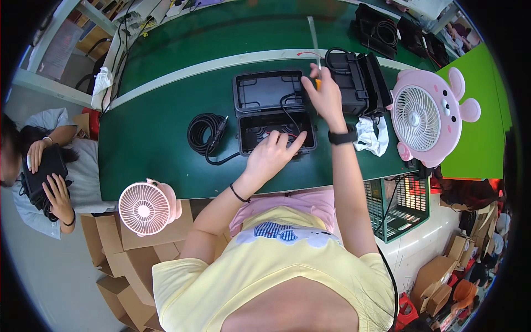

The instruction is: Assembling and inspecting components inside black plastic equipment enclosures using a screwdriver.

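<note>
An open black plastic case [239, 105] lies on the green table, its lid folded back. Inside its lower half are a black cable and a thin red wire. My left hand [268, 155] reaches over the front edge into it, fingers curled down beside the red wire, thumb apart; what the fingertips grip is hidden. Raised right of the lid, my right hand [327, 99] closes around a tool with an orange part [318, 83]. A long pale strip runs beyond the fingers; whether it belongs to the tool, I cannot tell. A coiled black cable [206, 134] runs to the case.
A second black case [349, 83] with cable stands right, beside a white cloth [371, 136]. A pink fan [423, 117] stands at the table's right, a smaller one [145, 209] at the front left. A green crate [399, 202] sits below. Left, another person holds a black case [45, 171].
</note>
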The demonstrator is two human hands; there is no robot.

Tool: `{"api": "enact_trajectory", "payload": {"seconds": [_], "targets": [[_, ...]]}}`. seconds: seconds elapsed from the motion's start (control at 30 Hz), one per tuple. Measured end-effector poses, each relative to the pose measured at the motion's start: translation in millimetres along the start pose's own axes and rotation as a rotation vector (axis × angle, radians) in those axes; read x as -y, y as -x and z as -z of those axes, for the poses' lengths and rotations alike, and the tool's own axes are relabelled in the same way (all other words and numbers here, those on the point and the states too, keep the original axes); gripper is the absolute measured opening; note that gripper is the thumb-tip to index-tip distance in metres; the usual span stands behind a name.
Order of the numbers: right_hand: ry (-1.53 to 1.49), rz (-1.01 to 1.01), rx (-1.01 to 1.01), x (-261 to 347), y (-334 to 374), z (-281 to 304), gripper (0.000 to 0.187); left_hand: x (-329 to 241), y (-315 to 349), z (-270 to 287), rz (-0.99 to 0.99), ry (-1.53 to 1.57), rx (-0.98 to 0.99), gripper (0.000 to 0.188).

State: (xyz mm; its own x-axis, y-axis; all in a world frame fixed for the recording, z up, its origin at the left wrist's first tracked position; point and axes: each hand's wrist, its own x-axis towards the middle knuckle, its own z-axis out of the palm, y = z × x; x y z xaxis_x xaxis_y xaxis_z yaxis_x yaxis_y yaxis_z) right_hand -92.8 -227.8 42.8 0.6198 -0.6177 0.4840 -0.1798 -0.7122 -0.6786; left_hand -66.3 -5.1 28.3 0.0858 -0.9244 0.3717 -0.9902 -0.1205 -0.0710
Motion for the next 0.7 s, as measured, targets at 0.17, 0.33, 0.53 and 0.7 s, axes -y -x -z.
{"api": "enact_trajectory", "payload": {"seconds": [0.17, 0.33, 0.53, 0.7], "targets": [[-0.543, -0.296, 0.359, -5, -23, 2, 0.021, -1, 5, 0, 0.077, 0.064, -0.044, 0.061], [-0.752, -0.177, 0.242, 36, 8, 41, 0.037, -3, 14, 1, 0.091, 0.12, 0.031, 0.055], [-0.903, -0.242, 0.097, 45, 59, 42, 0.039, 18, -20, 13, 0.203, 0.281, 0.193, 0.055], [-0.789, -0.149, 0.09, 43, 62, 39, 0.036, 23, -13, 30, 0.263, 0.327, 0.036, 0.065]]}}
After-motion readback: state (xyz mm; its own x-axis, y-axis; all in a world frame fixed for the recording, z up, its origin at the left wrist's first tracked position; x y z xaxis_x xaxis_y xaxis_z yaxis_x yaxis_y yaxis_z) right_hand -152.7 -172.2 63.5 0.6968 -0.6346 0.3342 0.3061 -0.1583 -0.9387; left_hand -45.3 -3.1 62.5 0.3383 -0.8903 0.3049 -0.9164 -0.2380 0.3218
